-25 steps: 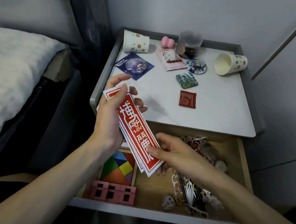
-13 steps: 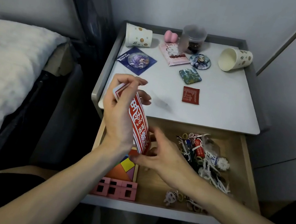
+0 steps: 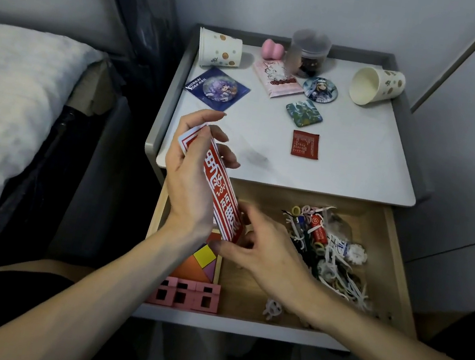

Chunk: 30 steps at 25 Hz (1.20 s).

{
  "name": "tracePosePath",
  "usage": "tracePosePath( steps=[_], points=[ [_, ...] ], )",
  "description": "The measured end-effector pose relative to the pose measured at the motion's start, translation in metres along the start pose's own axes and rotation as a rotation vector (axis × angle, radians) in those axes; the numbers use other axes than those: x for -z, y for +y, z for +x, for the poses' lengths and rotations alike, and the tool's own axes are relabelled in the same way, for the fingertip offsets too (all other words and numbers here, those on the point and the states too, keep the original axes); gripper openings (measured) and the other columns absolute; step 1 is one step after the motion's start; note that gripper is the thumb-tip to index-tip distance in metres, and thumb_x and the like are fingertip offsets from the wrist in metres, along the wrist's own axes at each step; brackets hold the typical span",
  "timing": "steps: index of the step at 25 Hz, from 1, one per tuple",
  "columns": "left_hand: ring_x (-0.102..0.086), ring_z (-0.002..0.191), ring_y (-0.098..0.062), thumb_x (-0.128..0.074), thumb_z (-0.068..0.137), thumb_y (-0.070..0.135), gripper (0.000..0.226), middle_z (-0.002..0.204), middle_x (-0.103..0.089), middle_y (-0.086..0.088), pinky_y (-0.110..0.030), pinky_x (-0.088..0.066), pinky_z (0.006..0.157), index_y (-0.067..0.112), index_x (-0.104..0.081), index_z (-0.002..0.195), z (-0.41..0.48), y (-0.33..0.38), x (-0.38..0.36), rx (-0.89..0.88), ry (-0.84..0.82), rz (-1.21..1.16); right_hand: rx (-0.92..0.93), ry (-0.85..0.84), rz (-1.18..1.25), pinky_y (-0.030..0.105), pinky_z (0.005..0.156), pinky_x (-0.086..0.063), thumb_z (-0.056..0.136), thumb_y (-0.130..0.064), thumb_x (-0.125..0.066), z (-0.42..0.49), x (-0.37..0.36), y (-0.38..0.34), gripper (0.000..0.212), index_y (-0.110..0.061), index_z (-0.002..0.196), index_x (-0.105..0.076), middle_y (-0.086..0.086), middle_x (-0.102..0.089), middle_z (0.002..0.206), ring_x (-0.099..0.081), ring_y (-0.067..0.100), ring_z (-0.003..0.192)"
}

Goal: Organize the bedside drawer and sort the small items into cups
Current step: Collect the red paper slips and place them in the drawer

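Through the head camera I look down at a bedside table (image 3: pixel 355 166) with its drawer (image 3: pixel 390 252) pulled open.

My left hand (image 3: pixel 190 179) is up over the left side of the drawer. Its fingers and thumb wrap round a stack of long red cards (image 3: pixel 222 199) and hold it tilted, top end over the table edge. My right hand (image 3: pixel 265 255) is at the bottom end of the red cards. Its fingers are bent and touch them, with the thumb just under. I cannot tell if it pinches them or only touches.

In the drawer, a messy pile of small things (image 3: pixel 324 248) sits on the right side. On the left are a colour puzzle (image 3: pixel 202 262) and pink blocks (image 3: pixel 185 294) at the front.

On the table top, two paper cups lie on their sides: the left cup (image 3: pixel 218 49) at the back left, the right cup (image 3: pixel 376 86) at the back right. Between them are a pink heart thing (image 3: pixel 272 49), a clear jar (image 3: pixel 309 52), a pink packet (image 3: pixel 277 79) and a round badge (image 3: pixel 320 89). Nearer me are a blue card (image 3: pixel 217 88), a green square badge (image 3: pixel 304 112) and a red square packet (image 3: pixel 305 144).

A bed (image 3: pixel 12 90) is on the left.
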<state>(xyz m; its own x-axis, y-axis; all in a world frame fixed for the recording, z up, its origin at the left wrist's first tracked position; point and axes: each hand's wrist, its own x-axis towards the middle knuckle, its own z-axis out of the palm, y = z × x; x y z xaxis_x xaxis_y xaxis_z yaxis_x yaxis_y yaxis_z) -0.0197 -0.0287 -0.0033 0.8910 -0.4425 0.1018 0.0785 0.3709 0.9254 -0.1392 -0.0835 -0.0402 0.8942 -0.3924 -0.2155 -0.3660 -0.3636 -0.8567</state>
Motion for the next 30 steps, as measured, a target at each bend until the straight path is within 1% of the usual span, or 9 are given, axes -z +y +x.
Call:
tracePosePath(
  steps=[4, 8, 11, 13, 18, 21, 25, 27, 30],
  points=[
    [-0.060, 0.114, -0.012, -0.054, 0.099, 0.017, 0.044, 0.133, -0.058, -0.002, -0.028, -0.048, 0.099, 0.026, -0.043, 0.140, -0.004, -0.005, 0.001, 0.075, -0.147, 0.228, 0.003, 0.133, -0.096, 0.024, 0.089, -0.055, 0.084, -0.044, -0.072, 0.005, 0.017, 0.005, 0.065, -0.025, 0.140, -0.045, -0.009, -0.062, 0.128, -0.063, 0.003, 0.102],
    [-0.069, 0.096, -0.006, -0.058, 0.097, 0.027, 0.026, 0.107, -0.071, 0.005, -0.027, -0.058, 0.085, 0.014, -0.062, 0.119, -0.014, -0.014, -0.002, 0.161, -0.170, 0.495, -0.029, 0.333, -0.514, 0.032, 0.094, -0.050, 0.084, -0.060, -0.065, 0.007, 0.033, 0.006, 0.077, -0.024, 0.145, -0.035, -0.006, -0.057, 0.135, -0.062, 0.013, 0.113],
    [-0.070, 0.087, -0.001, -0.061, 0.096, 0.023, 0.019, 0.099, -0.073, 0.009, -0.011, -0.055, 0.070, 0.013, -0.068, 0.111, -0.007, -0.012, 0.001, 0.254, -0.150, 0.515, -0.098, 0.231, -0.636, 0.040, 0.097, -0.047, 0.072, -0.080, -0.053, 0.008, 0.033, 0.001, 0.095, -0.027, 0.147, -0.027, -0.006, -0.053, 0.138, -0.061, 0.016, 0.115],
    [-0.072, 0.079, -0.004, -0.062, 0.095, 0.021, 0.010, 0.090, -0.076, 0.007, -0.013, -0.054, 0.066, 0.017, -0.070, 0.101, 0.002, -0.007, 0.008, 0.417, -0.261, 0.536, -0.076, 0.184, -0.489, 0.034, 0.090, -0.054, 0.068, -0.082, -0.045, 0.011, 0.041, 0.000, 0.094, -0.028, 0.144, -0.035, -0.010, -0.059, 0.131, -0.065, 0.009, 0.104],
    [-0.074, 0.085, -0.015, -0.065, 0.093, 0.026, 0.016, 0.092, -0.077, 0.000, -0.031, -0.054, 0.086, 0.013, -0.070, 0.102, 0.006, -0.002, 0.022, 0.660, -0.552, 0.640, -0.109, 0.182, 0.276, 0.025, 0.070, -0.054, 0.098, -0.023, -0.058, 0.018, 0.055, 0.010, 0.016, -0.011, 0.105, -0.065, -0.001, -0.073, 0.094, -0.066, 0.005, 0.071],
    [-0.074, 0.089, -0.015, -0.064, 0.093, 0.025, 0.016, 0.095, -0.077, -0.002, -0.028, -0.053, 0.089, 0.013, -0.070, 0.103, 0.004, -0.003, 0.026, 0.684, -0.596, 0.646, -0.179, 0.074, 0.350, 0.019, 0.057, -0.046, 0.098, -0.022, -0.058, 0.015, 0.051, 0.019, 0.017, -0.008, 0.102, -0.068, 0.003, -0.074, 0.090, -0.059, 0.011, 0.063],
    [-0.073, 0.082, -0.009, -0.062, 0.094, 0.032, 0.015, 0.091, -0.076, 0.004, -0.015, -0.054, 0.071, 0.019, -0.069, 0.098, -0.001, -0.001, 0.027, 0.722, -0.649, 0.726, -0.196, 0.036, 0.403, 0.018, 0.053, -0.045, 0.097, -0.018, -0.059, 0.013, 0.045, 0.031, 0.017, -0.005, 0.103, -0.068, 0.006, -0.074, 0.089, -0.060, 0.011, 0.063],
    [-0.071, 0.081, -0.011, -0.056, 0.094, 0.048, 0.033, 0.091, -0.074, 0.006, -0.022, -0.055, 0.071, 0.018, -0.069, 0.098, 0.001, 0.000, 0.032, 0.651, -0.661, 1.001, -0.204, 0.024, 0.346, 0.019, 0.055, -0.048, 0.098, -0.018, -0.058, 0.011, 0.040, 0.037, 0.016, -0.006, 0.101, -0.068, 0.006, -0.075, 0.088, -0.062, 0.013, 0.064],
    [-0.060, 0.087, -0.024, -0.044, 0.097, 0.059, 0.049, 0.097, -0.064, -0.002, -0.036, -0.043, 0.073, 0.014, -0.062, 0.094, 0.008, 0.001, 0.051, 0.339, -0.553, 1.790, -0.225, 0.004, 0.068, 0.022, 0.057, -0.051, 0.097, -0.018, -0.059, 0.005, 0.031, 0.054, 0.011, -0.012, 0.095, -0.068, 0.004, -0.074, 0.081, -0.066, 0.011, 0.062]
  ],
)
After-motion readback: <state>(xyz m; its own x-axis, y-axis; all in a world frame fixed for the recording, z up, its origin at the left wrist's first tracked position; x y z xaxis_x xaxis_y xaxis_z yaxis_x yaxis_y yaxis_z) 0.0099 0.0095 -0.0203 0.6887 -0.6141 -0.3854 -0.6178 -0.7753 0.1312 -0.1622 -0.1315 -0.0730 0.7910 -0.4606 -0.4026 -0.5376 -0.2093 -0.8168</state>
